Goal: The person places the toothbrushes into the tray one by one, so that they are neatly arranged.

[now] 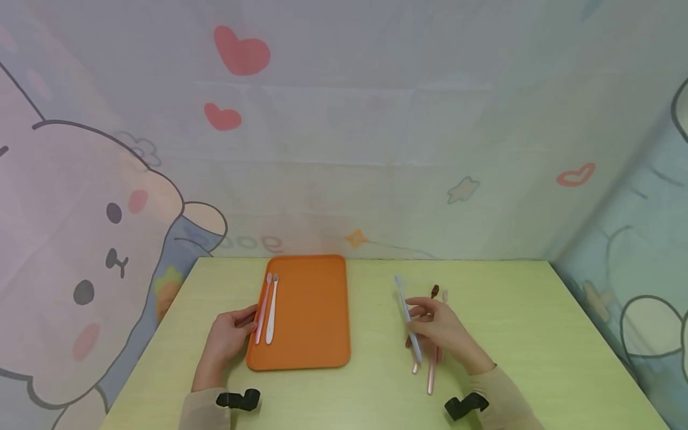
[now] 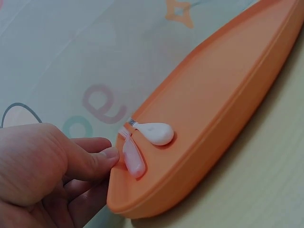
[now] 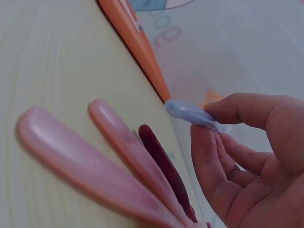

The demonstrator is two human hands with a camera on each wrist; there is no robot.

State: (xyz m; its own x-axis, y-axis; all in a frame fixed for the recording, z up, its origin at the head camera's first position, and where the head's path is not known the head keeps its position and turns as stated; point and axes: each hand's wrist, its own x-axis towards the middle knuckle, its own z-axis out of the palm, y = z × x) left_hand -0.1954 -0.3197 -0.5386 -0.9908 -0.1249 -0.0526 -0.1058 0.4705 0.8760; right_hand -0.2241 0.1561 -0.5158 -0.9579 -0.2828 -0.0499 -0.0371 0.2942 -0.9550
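My left hand (image 1: 223, 339) grips the left rim of an orange tray (image 1: 314, 310), its thumb at the edge in the left wrist view. Inside that tray, along its left side, lie a pink toothbrush (image 1: 263, 310) and a white toothbrush (image 1: 272, 313), bristle ends away from me. Between thumb and fingers, my right hand (image 1: 445, 329) pinches a light blue toothbrush (image 3: 187, 111), raised above the table. Under this hand lies a loose bunch: a dark red toothbrush (image 3: 164, 159) and pink toothbrushes (image 3: 78, 156), partly covered by the hand in the head view.
A pale yellow-green table (image 1: 510, 322) carries everything. Behind it hangs a printed cloth (image 1: 376, 131) with hearts and a cartoon animal, close to the table's back edge. Black straps (image 1: 238, 399) are on both sleeves.
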